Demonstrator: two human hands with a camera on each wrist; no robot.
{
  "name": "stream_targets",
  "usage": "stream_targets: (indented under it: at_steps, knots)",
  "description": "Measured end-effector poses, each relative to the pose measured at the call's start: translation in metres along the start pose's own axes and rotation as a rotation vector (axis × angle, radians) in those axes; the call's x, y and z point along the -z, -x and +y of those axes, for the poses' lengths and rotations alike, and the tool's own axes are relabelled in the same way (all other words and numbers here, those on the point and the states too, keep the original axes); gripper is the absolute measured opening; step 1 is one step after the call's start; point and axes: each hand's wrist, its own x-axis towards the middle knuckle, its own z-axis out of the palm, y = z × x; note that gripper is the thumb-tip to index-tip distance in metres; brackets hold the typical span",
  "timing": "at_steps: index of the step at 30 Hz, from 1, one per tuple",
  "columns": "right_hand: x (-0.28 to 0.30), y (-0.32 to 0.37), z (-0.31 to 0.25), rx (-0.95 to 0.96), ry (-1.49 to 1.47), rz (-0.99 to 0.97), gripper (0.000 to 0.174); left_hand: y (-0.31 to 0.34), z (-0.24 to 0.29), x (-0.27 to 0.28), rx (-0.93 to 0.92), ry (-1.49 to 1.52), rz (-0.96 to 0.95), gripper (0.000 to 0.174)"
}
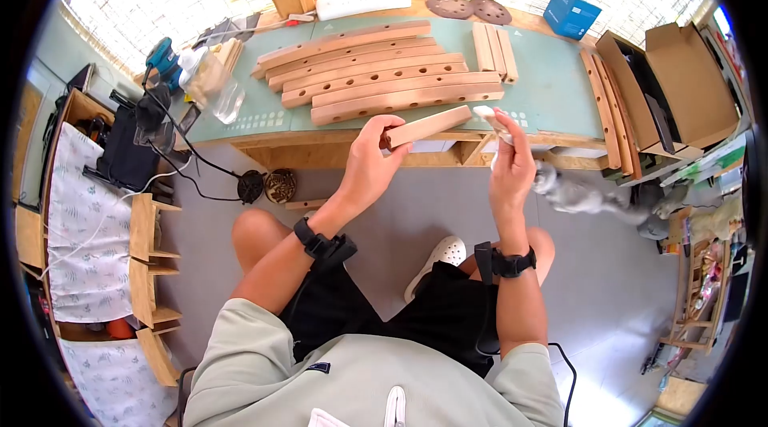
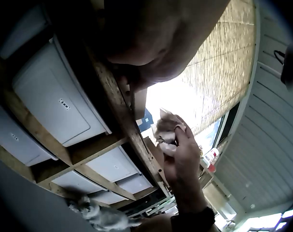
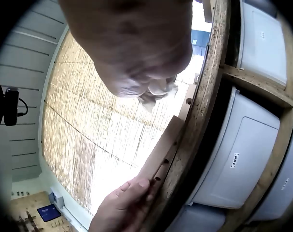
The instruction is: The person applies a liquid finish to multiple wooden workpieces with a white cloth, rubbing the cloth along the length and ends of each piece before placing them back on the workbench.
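My left hand [image 1: 372, 159] grips one end of a short wooden bar [image 1: 432, 126], thumb and fingers around it. The bar's far end points right, in front of the workbench edge, and a dark hole shows at the gripped end. My right hand [image 1: 512, 172] pinches a crumpled white cloth [image 1: 485, 112] close to the bar's free end. In the left wrist view the wad of cloth [image 2: 165, 133] bunches between the right thumb and fingers. The right wrist view shows the cloth [image 3: 153, 96] hanging under the right hand, apart from the bar [image 3: 161, 145].
Several long drilled wooden rails [image 1: 392, 91] lie on the green mat [image 1: 552, 99], with short bars [image 1: 494, 51] beyond. An open cardboard box [image 1: 696, 83] stands right, a corded power tool [image 1: 162, 63] left. A grey and white cat [image 1: 580, 193] is on the floor.
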Motion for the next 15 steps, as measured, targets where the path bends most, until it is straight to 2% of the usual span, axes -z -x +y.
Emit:
stream_targets:
  at_steps: [2, 4, 6, 7, 9, 15]
  knots:
    - [-0.012, -0.003, 0.003, 0.242, 0.138, -0.002, 0.032, 0.001, -0.008, -0.002, 0.081, 0.273, 0.058, 0.031]
    - [-0.025, -0.003, -0.008, 0.276, 0.193, -0.007, 0.036, 0.002, -0.006, -0.002, 0.114, 0.331, 0.056, 0.03]
    - [-0.042, 0.005, -0.022, 0.5, 0.338, -0.084, 0.038, 0.001, -0.007, -0.003, 0.144, 0.388, 0.053, 0.03]
    - [-0.055, 0.008, -0.023, 0.505, 0.346, -0.095, 0.038, 0.0, -0.008, -0.006, 0.161, 0.409, 0.046, 0.03]
    - [-0.074, 0.019, -0.019, 0.704, 0.364, -0.313, 0.042, 0.003, -0.011, -0.01, 0.188, 0.449, 0.041, 0.03]
    - [-0.066, 0.014, -0.009, 0.668, 0.473, -0.304, 0.04, -0.004, -0.015, -0.016, 0.072, 0.402, 0.056, 0.026]
